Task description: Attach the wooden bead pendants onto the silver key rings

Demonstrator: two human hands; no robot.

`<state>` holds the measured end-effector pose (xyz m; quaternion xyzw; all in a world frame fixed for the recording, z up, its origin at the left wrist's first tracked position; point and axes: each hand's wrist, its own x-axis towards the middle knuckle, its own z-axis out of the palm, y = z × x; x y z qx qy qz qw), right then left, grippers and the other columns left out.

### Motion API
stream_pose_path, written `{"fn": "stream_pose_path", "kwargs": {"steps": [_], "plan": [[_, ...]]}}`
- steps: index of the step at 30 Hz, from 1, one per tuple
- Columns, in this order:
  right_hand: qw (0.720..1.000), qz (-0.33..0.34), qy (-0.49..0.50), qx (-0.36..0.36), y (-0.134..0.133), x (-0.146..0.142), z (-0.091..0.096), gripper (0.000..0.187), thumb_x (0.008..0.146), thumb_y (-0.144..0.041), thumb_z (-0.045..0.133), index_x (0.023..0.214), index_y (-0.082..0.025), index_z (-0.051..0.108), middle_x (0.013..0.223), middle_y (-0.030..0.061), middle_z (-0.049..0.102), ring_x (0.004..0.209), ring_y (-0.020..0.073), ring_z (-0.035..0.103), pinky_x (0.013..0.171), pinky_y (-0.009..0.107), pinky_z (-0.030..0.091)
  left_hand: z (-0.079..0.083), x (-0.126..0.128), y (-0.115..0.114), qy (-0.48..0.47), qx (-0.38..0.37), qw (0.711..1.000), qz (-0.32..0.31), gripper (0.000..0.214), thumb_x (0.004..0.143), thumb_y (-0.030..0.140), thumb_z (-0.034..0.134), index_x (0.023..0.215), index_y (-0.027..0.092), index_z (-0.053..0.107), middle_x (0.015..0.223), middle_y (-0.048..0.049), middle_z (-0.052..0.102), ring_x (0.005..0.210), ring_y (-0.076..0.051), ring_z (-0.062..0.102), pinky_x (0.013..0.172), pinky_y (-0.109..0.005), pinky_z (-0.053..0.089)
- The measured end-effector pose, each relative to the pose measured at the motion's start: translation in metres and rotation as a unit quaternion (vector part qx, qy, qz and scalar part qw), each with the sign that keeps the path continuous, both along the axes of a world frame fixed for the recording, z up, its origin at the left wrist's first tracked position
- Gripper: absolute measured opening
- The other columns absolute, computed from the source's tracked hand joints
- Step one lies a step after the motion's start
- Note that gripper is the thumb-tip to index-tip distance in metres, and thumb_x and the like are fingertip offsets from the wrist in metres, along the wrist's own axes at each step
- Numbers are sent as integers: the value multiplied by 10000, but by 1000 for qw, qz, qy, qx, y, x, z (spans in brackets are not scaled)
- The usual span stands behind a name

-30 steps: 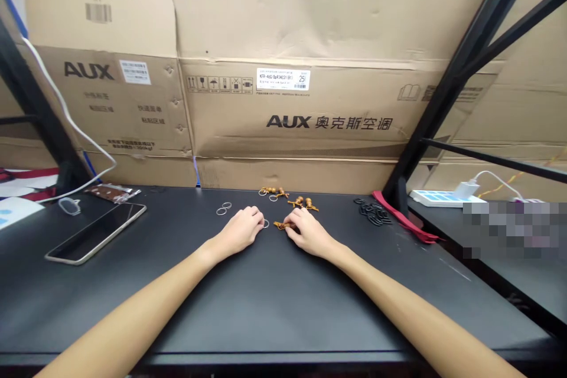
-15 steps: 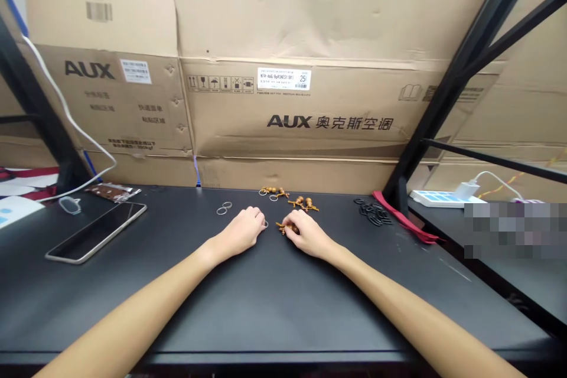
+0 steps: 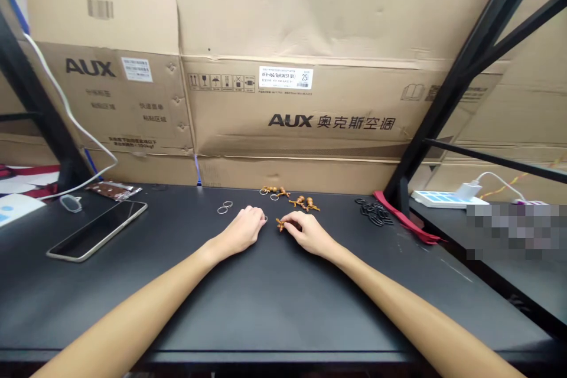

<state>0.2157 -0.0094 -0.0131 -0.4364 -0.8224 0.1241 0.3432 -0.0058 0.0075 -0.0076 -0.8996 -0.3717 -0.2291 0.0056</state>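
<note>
My left hand (image 3: pixel 247 227) is closed, its fingertips pinching a metal split ring (image 3: pixel 266 220) that pokes out at their right side. Just to the right, my right hand (image 3: pixel 309 230) pinches a small brown beaded pendant with a cord (image 3: pixel 280 224) between thumb and fingers. A narrow gap separates the two hands, both low over the dark table (image 3: pixel 266 307). Two loose split rings (image 3: pixel 224 207) lie left of my left hand. Behind the hands are brown pendants with rings (image 3: pixel 275 192), and more brown pendants with cords (image 3: pixel 303 202) sit behind my right hand.
A phone (image 3: pixel 97 230) lies at the left, with a clear oval piece (image 3: pixel 71 203) and a brown packet (image 3: pixel 114 190) behind it. Black loops (image 3: pixel 374 211) and a red strap (image 3: pixel 405 221) are at the right. Cardboard (image 3: pixel 292 29) stands along the back, beside a black frame bar (image 3: pixel 436 94).
The pendant in my right hand has turned, and less of it shows beside my fingertips. My left hand keeps its pinch on the ring, nearly still.
</note>
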Motion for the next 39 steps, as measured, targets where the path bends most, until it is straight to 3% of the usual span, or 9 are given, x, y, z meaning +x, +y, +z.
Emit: {"fn": "stream_pose_path", "kwargs": {"steps": [7,12,17,27,36,39], "plan": [[999,22,34,-25,-1,0,0,173,891,-244,474,928,-182,631,849,31,689,741,152,609,700,275,462,-2,9,-4,-60,-48,997,-18,214,961,263,336,900,179,524,861,-43,575,801,-174,547,764,-309,457],[998,32,45,-40,-3,-1,3,173,890,-263,468,898,-185,622,817,23,684,697,142,591,639,256,445,4,11,-8,-71,-54,994,-59,318,968,253,302,827,172,575,840,-46,590,784,-156,558,779,-285,456],[997,35,57,-46,-5,-2,7,170,885,-281,469,858,-186,607,785,14,679,665,136,580,617,253,434,9,11,-9,-122,-73,988,-54,347,958,260,327,763,158,595,808,-40,610,702,-131,570,729,-259,466],[995,55,71,-51,-8,-3,9,169,891,-275,456,866,-185,596,789,12,665,695,138,581,624,249,436,9,13,-10,-168,-128,975,-63,290,940,261,370,856,148,624,830,-48,641,667,-122,608,696,-247,499],[998,55,30,-6,-9,-6,5,73,873,-235,488,878,-198,550,798,23,638,701,144,581,676,272,472,11,16,-16,-170,-31,983,-64,256,950,244,376,863,175,607,993,-64,629,899,-156,596,841,-282,472],[996,65,54,-17,-9,-8,1,42,875,-236,489,892,-204,510,808,15,630,684,134,586,664,264,475,11,17,-19,-118,-3,991,-58,244,958,233,369,907,185,603,1022,-54,621,907,-160,591,850,-301,454]]}}
